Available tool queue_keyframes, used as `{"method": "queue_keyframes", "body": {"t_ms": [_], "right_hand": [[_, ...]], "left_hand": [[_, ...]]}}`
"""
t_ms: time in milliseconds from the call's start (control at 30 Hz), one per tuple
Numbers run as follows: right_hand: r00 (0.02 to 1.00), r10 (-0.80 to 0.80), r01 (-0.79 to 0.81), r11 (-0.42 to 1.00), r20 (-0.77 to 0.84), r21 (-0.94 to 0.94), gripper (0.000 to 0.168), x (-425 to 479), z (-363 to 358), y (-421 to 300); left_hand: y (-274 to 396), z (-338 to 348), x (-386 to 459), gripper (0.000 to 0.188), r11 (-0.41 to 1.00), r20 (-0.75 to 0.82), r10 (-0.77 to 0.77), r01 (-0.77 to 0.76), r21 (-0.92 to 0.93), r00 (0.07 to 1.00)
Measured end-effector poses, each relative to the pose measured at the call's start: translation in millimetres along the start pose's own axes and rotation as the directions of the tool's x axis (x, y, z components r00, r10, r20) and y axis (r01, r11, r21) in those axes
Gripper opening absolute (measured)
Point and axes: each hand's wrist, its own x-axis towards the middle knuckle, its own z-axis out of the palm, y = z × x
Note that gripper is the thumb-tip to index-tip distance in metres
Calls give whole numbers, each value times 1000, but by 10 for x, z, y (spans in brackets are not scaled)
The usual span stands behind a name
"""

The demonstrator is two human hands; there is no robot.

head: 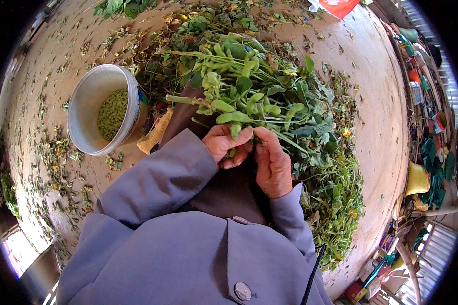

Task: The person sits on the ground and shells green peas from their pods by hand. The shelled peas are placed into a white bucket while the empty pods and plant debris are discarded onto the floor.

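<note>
Green bean plants with fuzzy pods (pixel 252 103) lie across the lap in a leafy bundle. At its near edge, my left hand (pixel 229 145) holds green pods between thumb and fingers, one of them (pixel 235 130) poking up by the thumb. My right hand (pixel 271 162) has its thumb and forefinger pinched together close beside the left fingertips; what lies between them is too small to tell. A plastic bucket (pixel 131 110), tilted in view, stands to the left with shelled green beans (pixel 113 114) at its bottom.
Cut plants (pixel 334 206) are heaped at the right. Dry leaves (pixel 61 160) litter the earthen floor (pixel 381 152). A yellowish foam-like piece (pixel 156 131) is beside the bucket. A red and white bag (pixel 337 5) lies at the top; shelves with mixed items (pixel 418 84) line the far right.
</note>
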Motion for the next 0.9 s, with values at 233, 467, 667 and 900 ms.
{"method": "queue_keyframes", "body": {"t_ms": [233, 467, 667, 900], "right_hand": [[990, 94, -101, 993, 100, 67, 31, 10, -67, -59], [983, 130, -151, 973, 128, 172, 28, 12, -74, -5], [980, 160, -168, 984, 122, 62, 26, 36, -146, -94], [998, 24, -26, 999, -60, -23, 25, 300, -82, -285]], "left_hand": [[-17, 114, -3, 15, 914, -56, 294, -263, 309, 954], [-78, 103, -2, 17, 931, -96, 269, -233, 281, 958], [83, 96, -63, 23, 972, -62, 55, -40, 233, 997], [37, 71, -21, 23, 983, -123, 47, -25, 181, 991]]}}
